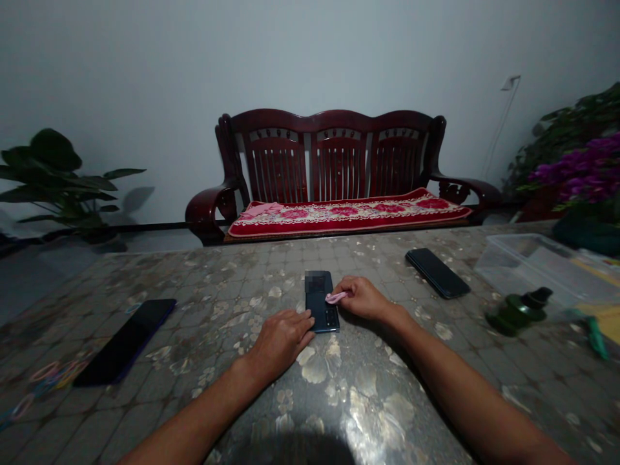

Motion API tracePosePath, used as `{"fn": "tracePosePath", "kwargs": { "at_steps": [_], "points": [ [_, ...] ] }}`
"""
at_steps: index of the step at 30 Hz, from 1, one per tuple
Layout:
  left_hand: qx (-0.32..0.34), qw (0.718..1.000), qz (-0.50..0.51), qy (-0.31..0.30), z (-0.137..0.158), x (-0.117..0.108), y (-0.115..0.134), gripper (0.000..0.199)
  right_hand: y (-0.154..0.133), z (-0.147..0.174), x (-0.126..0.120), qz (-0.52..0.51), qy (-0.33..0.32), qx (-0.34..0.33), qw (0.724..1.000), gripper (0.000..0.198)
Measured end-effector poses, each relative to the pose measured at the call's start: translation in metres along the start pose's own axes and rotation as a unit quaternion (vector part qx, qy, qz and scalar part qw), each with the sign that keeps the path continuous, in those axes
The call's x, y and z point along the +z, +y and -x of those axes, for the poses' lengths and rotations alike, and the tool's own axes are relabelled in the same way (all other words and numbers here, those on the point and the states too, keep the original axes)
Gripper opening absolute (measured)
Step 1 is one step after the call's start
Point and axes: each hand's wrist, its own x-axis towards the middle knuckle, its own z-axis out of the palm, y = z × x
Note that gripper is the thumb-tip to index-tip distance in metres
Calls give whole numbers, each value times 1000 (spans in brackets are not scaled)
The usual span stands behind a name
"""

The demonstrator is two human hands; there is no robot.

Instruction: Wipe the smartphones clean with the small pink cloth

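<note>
A dark blue smartphone [317, 307] lies back side up on the table, its camera block at the lower right. My left hand [285, 332] is palm down with slightly bent fingers, holding the phone by its left edge; the thumb is near the lower left corner. Between the thumb and fingers of my right hand [364, 298] is a small pink cloth [336, 297], bunched up. The cloth touches the phone's back near its right edge. Part of the cloth is hidden in the right hand.
A black phone [128, 342] lies left beside blurred coloured loops [58, 373]. To the right are another dark phone [437, 272], a green pump bottle [518, 312] and a clear plastic box [513, 258]. A wooden bench [339, 123] stands behind the patterned table [232, 284].
</note>
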Motion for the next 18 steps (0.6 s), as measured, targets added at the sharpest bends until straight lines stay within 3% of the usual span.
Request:
{"fn": "tracePosePath", "kwargs": {
  "at_steps": [5,12,18],
  "points": [
    [2,1000,-8,8,1,1,-1,17,-1,1,1,22,-2,-25,999,30],
    [0,1000,-8,10,0,1,0,17,0,3,1,-87,-96,38,991,11],
    [-11,1000,-6,-2,-1,-1,1,19,-2,2,2,-12,-1,-5,1000,19]
  ]
}}
